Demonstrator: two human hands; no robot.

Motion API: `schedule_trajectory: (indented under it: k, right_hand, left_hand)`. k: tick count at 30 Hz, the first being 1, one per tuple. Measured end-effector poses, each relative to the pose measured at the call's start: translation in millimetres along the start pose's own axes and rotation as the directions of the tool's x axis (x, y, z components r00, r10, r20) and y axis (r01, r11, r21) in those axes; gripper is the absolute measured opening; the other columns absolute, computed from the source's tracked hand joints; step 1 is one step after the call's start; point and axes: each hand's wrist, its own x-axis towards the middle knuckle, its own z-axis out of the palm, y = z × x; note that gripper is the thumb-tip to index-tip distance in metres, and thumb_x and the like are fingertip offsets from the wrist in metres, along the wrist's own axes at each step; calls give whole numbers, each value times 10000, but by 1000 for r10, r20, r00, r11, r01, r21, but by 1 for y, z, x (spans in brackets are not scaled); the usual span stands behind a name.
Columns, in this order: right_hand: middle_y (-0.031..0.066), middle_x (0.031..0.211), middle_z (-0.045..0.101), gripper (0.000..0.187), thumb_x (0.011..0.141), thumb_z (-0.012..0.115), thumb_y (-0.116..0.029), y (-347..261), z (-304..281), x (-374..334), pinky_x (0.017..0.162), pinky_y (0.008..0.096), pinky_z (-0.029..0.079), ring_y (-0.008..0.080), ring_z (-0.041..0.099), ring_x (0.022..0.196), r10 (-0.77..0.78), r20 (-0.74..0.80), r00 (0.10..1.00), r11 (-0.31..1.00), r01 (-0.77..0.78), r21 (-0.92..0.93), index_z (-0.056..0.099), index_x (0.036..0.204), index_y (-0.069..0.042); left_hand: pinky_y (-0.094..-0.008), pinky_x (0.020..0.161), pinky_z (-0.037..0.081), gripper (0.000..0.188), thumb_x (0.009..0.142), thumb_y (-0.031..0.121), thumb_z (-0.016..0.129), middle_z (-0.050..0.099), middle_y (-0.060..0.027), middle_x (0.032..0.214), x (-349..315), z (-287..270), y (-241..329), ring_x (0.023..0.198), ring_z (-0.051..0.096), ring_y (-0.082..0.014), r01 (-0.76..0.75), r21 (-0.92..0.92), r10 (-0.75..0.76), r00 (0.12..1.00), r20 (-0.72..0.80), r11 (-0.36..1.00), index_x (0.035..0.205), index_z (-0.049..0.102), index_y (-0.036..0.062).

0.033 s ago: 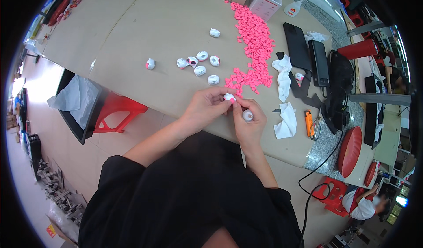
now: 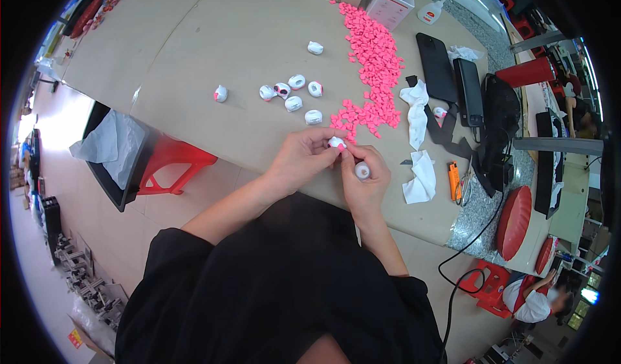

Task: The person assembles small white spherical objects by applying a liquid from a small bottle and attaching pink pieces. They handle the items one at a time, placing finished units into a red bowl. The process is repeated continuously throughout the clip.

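Between the fingertips of both hands is a small white rounded piece [image 2: 336, 142] with a bright pink part at its lower right. My left hand [image 2: 299, 160] is closed, pinching it from the left. From the right, the thumb and index finger of my right hand [image 2: 366, 192] meet the pink part. Tucked in that same right hand is a white bottle-like cylinder [image 2: 362, 170], its round end showing and the rest covered by fingers. Several similar white pieces [image 2: 294, 103] lie beyond my left hand. Small pink pieces [image 2: 375, 53] spread in a long heap just past my fingertips.
Right of the heap lie crumpled white tissues [image 2: 422, 178], an orange cutter [image 2: 454, 181], a black phone [image 2: 435, 66] and a black power bank [image 2: 468, 92]. A white squeeze bottle [image 2: 430, 13] and a white box [image 2: 390, 3] stand at the back. A red stool [image 2: 169, 170] is left.
My right hand and the white cylinder in it have shifted very slightly left. Everything else looks the same.
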Motion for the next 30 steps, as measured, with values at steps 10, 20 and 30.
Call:
schedule_trajectory:
  k: [10,20,30]
  right_hand:
    - [98,698,552,197,690,600,96,6,2,-2,542,275,430,189,540,605,-319,7,948,920,311,-238,596,867,10]
    - [104,707,557,196,678,601,83,4,0,-4,559,299,438,227,548,628,-387,42,921,875,382,-297,590,857,4]
    - [47,733,581,110,790,607,-29,-8,-15,1,548,251,434,105,543,636,385,-55,921,800,-303,517,598,887,20]
  left_hand:
    - [-211,674,477,260,849,-26,495,610,-57,880,-2,0,3,759,564,-61,30,-39,-29,999,19,999,1105,545,-23]
    - [-205,670,480,266,844,-38,492,614,-57,873,-4,0,2,757,580,-69,7,26,-7,1000,13,1000,1105,540,-26]
    - [-238,683,478,250,890,126,518,588,-67,890,-5,-6,4,729,568,-115,66,-221,-34,988,148,973,1096,531,-13]
